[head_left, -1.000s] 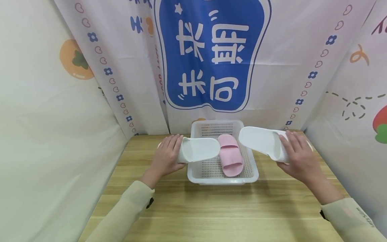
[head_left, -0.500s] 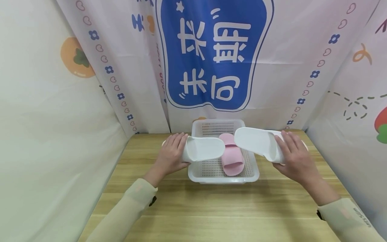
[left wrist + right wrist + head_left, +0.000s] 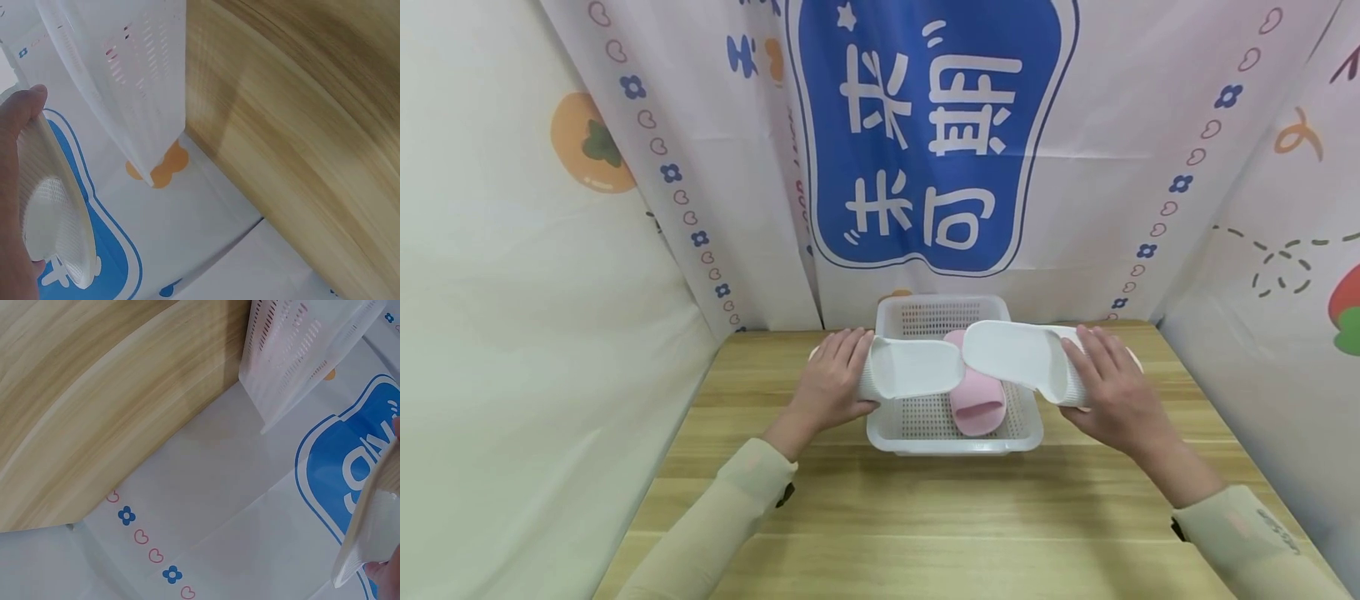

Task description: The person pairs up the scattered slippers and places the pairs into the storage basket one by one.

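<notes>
Nearest, over the wooden table [image 3: 880, 517] in front of the white basket [image 3: 955, 447], pale sleeves [image 3: 756, 475] reach forward from both sides. At the basket's left edge the left hand [image 3: 835, 375] grips a white slipper [image 3: 917, 368] round its ribbed strap; its long axis runs crosswise, nearly parallel to the basket's near rim, heel end pointing right, over the basket. At the basket's right edge the right hand [image 3: 1112, 383] grips the second white slipper [image 3: 1011, 354] by the strap, long axis crosswise but slanted, heel end pointing left and slightly toward the basket's far side. Above the basket the heel ends meet in the head view, though whether they touch I cannot tell. Pink footwear [image 3: 977, 404] lies inside the basket, right of its middle, long axis near to far. Behind the basket hangs a printed backdrop [image 3: 925, 150]. Half a second ago a gap showed between the heel ends; both slippers have since come inward, the right one farther, covering more of the pink
</notes>
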A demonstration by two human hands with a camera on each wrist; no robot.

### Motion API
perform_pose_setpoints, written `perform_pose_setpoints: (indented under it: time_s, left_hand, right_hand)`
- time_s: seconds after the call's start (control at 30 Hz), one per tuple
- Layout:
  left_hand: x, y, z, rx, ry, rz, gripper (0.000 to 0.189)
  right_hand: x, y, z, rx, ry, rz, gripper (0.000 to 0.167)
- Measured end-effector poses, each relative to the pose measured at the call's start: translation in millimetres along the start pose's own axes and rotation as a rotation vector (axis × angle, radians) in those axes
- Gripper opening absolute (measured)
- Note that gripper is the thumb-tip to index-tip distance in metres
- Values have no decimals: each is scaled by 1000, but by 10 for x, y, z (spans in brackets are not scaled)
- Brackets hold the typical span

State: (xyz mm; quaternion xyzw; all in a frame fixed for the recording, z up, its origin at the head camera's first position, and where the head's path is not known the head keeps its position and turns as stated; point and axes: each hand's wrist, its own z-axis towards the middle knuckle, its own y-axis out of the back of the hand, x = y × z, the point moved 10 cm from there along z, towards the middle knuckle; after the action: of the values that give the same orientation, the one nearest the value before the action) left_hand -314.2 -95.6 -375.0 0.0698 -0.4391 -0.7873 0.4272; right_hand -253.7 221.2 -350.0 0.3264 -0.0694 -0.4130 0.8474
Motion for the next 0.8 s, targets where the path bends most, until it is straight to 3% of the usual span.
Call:
perform_pose_setpoints:
  time_s: [0.23,0.43,0.6,0.8]
  left_hand:
    - [-38,-29,19,-12,-5,3,114]
    - [-92,-32,50,-27,-19,0,113]
    - [-101,-63,61,-4,-7,-2,112]
    - [-118,-83,82,31,6,-8,111]
  right_hand:
    - [60,-63,13,12,7,20,71]
    - [100,-140,11,97,-2,40,79]
    - [131,-181,21,150,-9,38,87]
    - [172,-195,39,158,-4,39,85]
